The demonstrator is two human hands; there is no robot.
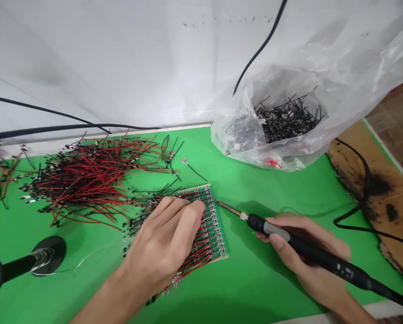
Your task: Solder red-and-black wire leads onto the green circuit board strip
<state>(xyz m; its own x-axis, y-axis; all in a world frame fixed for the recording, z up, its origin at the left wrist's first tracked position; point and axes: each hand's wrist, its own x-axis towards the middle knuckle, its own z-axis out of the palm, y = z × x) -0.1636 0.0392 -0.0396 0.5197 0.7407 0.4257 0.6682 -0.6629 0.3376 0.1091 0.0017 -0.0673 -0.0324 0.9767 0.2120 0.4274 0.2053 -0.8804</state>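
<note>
My right hand [309, 256] is closed round a black soldering iron [289, 238], whose tip points left at the right edge of a green circuit board [218, 229]. The board carries rows of solder points with red and black wires running off to the left. Over the board's upper middle lies my left hand [167, 238], its fingers bent and pressed together; what they pinch is hidden beneath them. A loose strand of solder wire [96, 253] runs from a spool [48, 255] at the lower left toward my left hand.
A heap of red and black wires [90, 175] lies left of the board, with more at the far left edge. Behind, right, a clear plastic bag [289, 157] holds black-wired parts. A small part [184, 160] lies behind the board. Scorched cardboard [360, 148] and a cable [366, 180] are right.
</note>
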